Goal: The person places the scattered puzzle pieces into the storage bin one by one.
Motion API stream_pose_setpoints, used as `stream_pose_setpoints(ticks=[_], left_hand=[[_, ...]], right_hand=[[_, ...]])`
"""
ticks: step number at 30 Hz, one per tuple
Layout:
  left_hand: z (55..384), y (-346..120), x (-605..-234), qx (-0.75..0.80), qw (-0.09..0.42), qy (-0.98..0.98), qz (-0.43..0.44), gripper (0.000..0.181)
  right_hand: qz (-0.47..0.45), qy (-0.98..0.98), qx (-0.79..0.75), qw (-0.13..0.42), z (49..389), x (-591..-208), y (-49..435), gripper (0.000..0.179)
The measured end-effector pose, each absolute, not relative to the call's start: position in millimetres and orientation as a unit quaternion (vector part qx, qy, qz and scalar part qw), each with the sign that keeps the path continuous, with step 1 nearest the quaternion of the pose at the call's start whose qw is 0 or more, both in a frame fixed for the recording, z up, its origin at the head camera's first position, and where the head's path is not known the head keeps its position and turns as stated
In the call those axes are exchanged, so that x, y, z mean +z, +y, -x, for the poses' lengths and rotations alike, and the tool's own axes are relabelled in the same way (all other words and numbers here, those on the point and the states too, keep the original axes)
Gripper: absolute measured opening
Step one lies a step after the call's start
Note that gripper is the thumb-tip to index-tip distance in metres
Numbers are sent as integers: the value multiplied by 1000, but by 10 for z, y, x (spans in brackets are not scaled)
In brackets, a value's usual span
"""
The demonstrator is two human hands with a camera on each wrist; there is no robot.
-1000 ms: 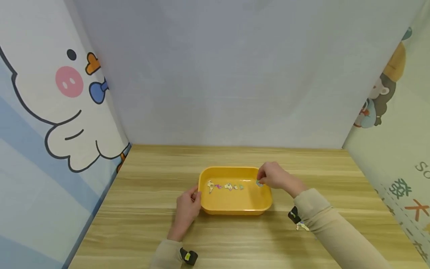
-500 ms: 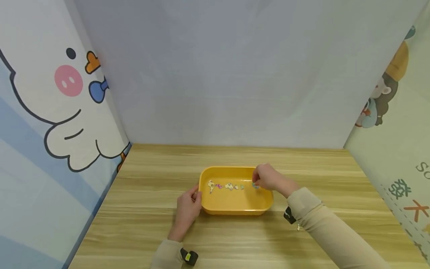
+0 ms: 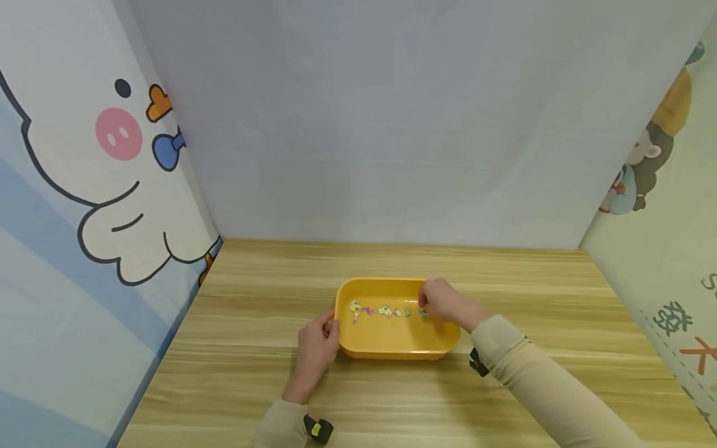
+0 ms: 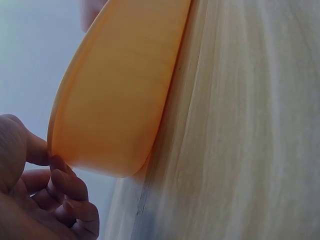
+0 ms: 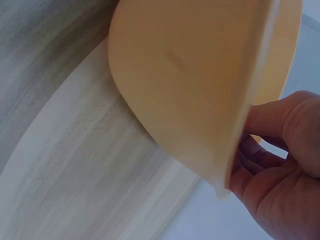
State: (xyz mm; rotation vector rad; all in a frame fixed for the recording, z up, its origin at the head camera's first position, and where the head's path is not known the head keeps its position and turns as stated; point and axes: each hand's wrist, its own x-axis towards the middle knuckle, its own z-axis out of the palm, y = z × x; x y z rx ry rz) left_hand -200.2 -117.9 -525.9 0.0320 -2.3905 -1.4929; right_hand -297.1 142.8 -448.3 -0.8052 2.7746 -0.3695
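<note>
A yellow rectangular tray point(image 3: 392, 342) stands on the table. My left hand point(image 3: 316, 348) pinches the tray's left rim between thumb and fingers, as the left wrist view also shows. Inside lies a row of small flat cut-out pieces: a cream one point(image 3: 355, 310), a purple-pink one point(image 3: 368, 310), a second cream one point(image 3: 385, 311), a tiny pale one point(image 3: 398, 313) and a green one point(image 3: 407, 313). My right hand point(image 3: 445, 302) reaches over the right side and pinches a small blue piece point(image 3: 423, 313) near the tray floor. The tray wall hides the right fingertips in the right wrist view.
The wood-grain table point(image 3: 257, 298) extends around the tray. A pale curtain point(image 3: 358, 124) hangs behind it, with printed cartoon panels at both sides. A tiny bit of something pale shows beside the right sleeve point(image 3: 538, 373), mostly hidden.
My right hand has moved left and down in the tray with the blue piece, toward the green one. The pale piece on the table has become mostly covered by the right sleeve.
</note>
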Motion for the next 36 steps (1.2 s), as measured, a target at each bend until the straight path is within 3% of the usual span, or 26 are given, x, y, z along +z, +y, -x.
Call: stream_pose_setpoints(ticks=[36], left_hand=[[2002, -1179, -5255, -528, 154, -835, -20, 29]], right_hand=[[234, 959, -121, 108, 3047, -4721, 1323, 15]])
